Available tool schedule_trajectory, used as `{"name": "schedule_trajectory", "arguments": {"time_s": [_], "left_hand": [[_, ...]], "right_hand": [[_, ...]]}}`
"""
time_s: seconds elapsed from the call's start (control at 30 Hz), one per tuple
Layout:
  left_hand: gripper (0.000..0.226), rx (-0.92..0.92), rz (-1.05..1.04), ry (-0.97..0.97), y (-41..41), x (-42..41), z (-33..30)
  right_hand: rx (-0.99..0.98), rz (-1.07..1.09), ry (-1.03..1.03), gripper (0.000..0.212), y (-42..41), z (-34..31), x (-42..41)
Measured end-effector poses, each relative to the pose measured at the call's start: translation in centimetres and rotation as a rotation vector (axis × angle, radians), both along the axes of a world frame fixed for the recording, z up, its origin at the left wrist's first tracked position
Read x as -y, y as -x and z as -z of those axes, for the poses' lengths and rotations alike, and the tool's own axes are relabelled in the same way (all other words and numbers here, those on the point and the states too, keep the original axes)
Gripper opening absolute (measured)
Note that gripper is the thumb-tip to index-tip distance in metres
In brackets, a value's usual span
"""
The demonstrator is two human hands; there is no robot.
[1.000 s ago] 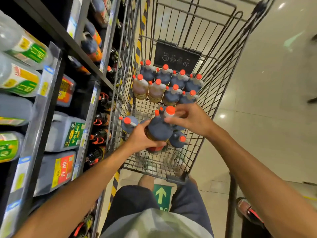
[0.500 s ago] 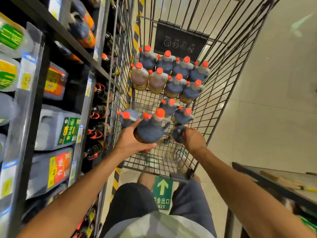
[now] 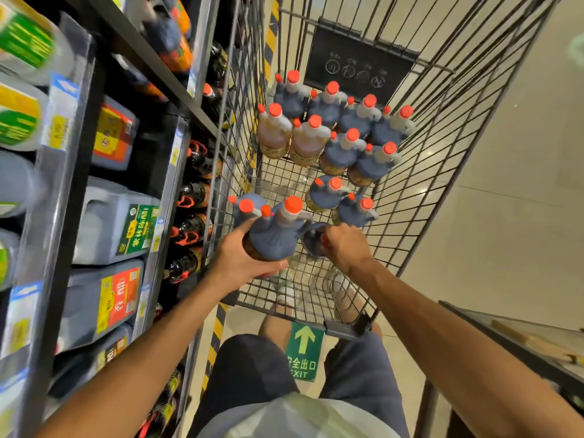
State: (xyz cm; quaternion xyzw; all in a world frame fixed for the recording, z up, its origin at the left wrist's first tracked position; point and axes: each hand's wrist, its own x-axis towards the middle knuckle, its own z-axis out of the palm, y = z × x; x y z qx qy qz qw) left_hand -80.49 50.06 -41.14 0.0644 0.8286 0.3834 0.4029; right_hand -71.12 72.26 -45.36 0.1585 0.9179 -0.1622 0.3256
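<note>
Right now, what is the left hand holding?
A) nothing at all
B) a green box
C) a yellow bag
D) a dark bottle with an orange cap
D: the left hand grips the dark bottle round its body, orange cap up, inside the wire cart. The right hand grips a second bottle beside it.
</note>
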Motion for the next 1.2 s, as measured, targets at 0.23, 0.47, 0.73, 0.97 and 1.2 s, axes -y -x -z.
{"name": "schedule_trajectory", "arguments": {"time_s": [0.23,0.47,0.73,0.97,1.2], "left_hand": [[0.078,-0.006,-0.024,0.016,0.0,0.2,0.2],[0.082,-0.009,-0.027,0.016,-0.4,0.1,1.5],[0.078,0.001,-0.088,0.018,-0.7,0.7,2.8],[0.069,0.031,-0.133,0.001,-0.9,0.6,1.3],[0.060,0.009,-0.250,-0.168,-0.9,-0.3,-6.9]], "right_hand": [[-0.269,0.647,0.432,0.080,-5.1,2.0,-0.4],[-0.241,1.033,0.614,0.115,-7.1,6.6,2.6],[-0.374,1.162,0.526,0.104,-5.7,10.8,4.9],[-0.455,1.002,0.392,0.076,-5.2,7.8,4.4],[-0.330,0.734,0.371,0.083,-3.6,-4.6,0.7]]}}
